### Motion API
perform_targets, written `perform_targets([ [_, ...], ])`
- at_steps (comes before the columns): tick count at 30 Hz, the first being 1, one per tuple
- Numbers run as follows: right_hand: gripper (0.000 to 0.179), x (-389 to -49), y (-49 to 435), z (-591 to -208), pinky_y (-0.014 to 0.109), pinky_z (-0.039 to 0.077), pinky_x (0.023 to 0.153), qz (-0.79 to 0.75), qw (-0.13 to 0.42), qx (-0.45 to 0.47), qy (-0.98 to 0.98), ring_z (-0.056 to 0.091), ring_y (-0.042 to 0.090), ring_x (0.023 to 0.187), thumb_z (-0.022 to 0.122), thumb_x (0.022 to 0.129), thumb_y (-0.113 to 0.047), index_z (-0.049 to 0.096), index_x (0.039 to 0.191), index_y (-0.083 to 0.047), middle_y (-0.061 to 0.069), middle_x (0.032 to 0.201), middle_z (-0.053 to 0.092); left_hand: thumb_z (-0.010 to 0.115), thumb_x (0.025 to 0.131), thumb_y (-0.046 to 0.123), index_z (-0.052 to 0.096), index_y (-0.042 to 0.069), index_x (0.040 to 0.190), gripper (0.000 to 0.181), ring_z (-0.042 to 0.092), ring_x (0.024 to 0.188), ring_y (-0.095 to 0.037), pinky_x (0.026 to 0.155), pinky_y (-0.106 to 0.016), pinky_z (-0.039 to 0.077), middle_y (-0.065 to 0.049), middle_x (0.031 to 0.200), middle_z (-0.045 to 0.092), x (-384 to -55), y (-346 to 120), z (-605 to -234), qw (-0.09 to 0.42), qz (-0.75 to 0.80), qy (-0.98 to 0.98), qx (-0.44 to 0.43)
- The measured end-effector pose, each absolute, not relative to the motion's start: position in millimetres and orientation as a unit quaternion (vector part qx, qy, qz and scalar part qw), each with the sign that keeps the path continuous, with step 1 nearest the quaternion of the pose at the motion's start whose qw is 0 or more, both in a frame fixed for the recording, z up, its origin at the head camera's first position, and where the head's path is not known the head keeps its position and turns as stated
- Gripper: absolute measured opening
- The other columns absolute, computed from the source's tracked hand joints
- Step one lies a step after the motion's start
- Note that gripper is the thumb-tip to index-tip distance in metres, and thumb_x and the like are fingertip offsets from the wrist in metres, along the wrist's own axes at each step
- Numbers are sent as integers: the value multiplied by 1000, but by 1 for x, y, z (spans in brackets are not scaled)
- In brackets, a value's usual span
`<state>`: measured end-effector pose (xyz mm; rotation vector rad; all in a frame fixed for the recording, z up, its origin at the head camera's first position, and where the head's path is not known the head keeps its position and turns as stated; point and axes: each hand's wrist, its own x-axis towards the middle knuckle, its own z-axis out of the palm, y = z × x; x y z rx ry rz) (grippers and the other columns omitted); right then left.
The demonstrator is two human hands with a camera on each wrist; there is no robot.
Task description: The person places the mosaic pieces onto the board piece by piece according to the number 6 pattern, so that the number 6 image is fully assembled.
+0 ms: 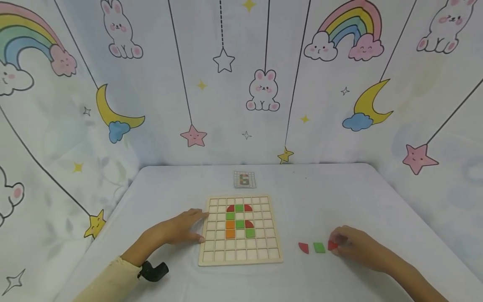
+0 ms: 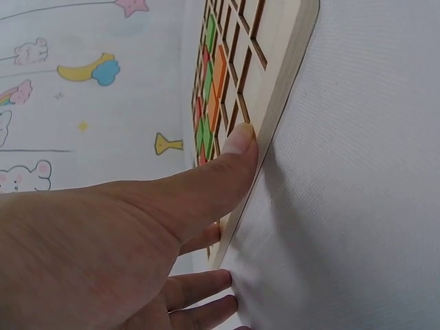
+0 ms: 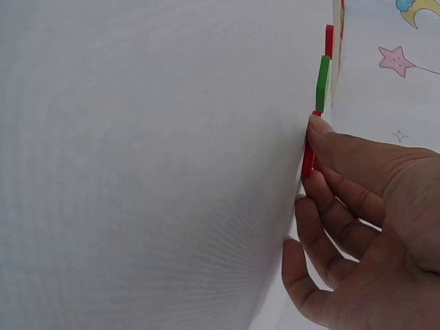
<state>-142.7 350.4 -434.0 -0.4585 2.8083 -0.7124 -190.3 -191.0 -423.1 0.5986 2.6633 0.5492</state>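
A square wooden grid board (image 1: 241,264) lies on the white-covered table, with several red, green and orange pieces set in its cells. At its left edge rests my left hand (image 1: 177,228); the thumb (image 2: 238,141) touches the rim, the fingers extended along the side. To the right of the board, my right hand (image 1: 356,243) pinches a red quarter-round piece (image 3: 309,161) between thumb and fingers, low at the tabletop. Beside it lie a green square piece (image 1: 319,248) and another red quarter-round piece (image 1: 303,248). The fingers partly hide the pinched piece.
Behind the board lies a small pattern card (image 1: 237,182) printed with a coloured figure on a grid. A cloth backdrop (image 1: 241,29) with rabbits, stars and rainbows rises at the table's back and sides. A black strap mount (image 1: 154,272) sits at my left wrist.
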Motion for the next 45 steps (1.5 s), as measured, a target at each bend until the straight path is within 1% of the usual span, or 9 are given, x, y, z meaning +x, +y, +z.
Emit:
perform_targets([
  [7, 24, -145, 349, -432, 24, 58, 83, -240, 110, -152, 953, 57, 2, 93, 83, 91, -30, 70, 109, -18, -11, 99, 66, 79, 95, 42, 41, 9, 161, 83, 35, 154, -45, 121, -64, 35, -24, 166, 36, -191, -191, -423, 179, 194, 942, 208],
  [12, 24, -146, 346, -427, 26, 58, 84, -231, 109, -148, 955, 59, 7, 94, 82, 92, -29, 71, 109, -18, -11, 99, 66, 80, 94, 43, 42, 8, 161, 84, 35, 154, -44, 121, -63, 36, -24, 165, 37, -192, -189, -423, 177, 192, 943, 208],
  [20, 19, -153, 329, -419, 29, 60, 86, -206, 72, -180, 959, 61, 9, 98, 80, 94, -22, 70, 109, -21, -15, 100, 65, 81, 93, 42, 43, 9, 161, 84, 35, 154, -44, 122, -63, 35, -24, 166, 36, -191, -188, -421, 180, 187, 945, 200],
  [24, 19, -158, 306, -412, 34, 61, 90, -206, 58, -198, 957, 62, 12, 102, 81, 94, -20, 70, 109, -22, -14, 102, 65, 81, 93, 43, 43, 9, 161, 85, 35, 154, -44, 122, -63, 36, -23, 166, 36, -193, -188, -421, 183, 185, 945, 198],
  [28, 19, -164, 277, -409, 39, 60, 93, -215, 68, -198, 954, 62, 12, 104, 81, 94, -20, 69, 108, -22, -13, 102, 64, 81, 93, 43, 43, 9, 160, 85, 35, 154, -44, 122, -63, 36, -23, 166, 36, -193, -188, -422, 185, 188, 944, 198],
  [34, 17, -173, 231, -413, 35, 57, 91, -204, 103, -208, 951, 57, 11, 99, 82, 94, -22, 69, 105, -25, -15, 99, 61, 81, 93, 42, 43, 9, 161, 85, 35, 154, -44, 122, -62, 35, -24, 166, 36, -193, -186, -419, 187, 185, 945, 196],
  [36, 15, -174, 217, -414, 33, 56, 89, -190, 101, -230, 949, 56, 10, 97, 81, 94, -24, 69, 103, -27, -17, 96, 59, 81, 93, 42, 43, 9, 161, 85, 35, 154, -44, 122, -62, 36, -24, 166, 36, -194, -186, -419, 188, 183, 945, 195],
  [40, 13, -175, 192, -415, 30, 54, 85, -186, 95, -272, 939, 53, 9, 96, 82, 94, -26, 71, 101, -27, -18, 93, 58, 82, 93, 41, 43, 9, 160, 84, 35, 154, -44, 122, -62, 35, -24, 165, 37, -194, -185, -421, 188, 184, 945, 193],
  [45, 14, -176, 166, -416, 25, 52, 82, -174, 97, -291, 936, 52, 8, 95, 83, 93, -26, 75, 105, -25, -18, 92, 58, 82, 93, 39, 44, 9, 160, 83, 35, 154, -44, 122, -62, 35, -24, 165, 37, -193, -184, -420, 188, 185, 946, 189],
])
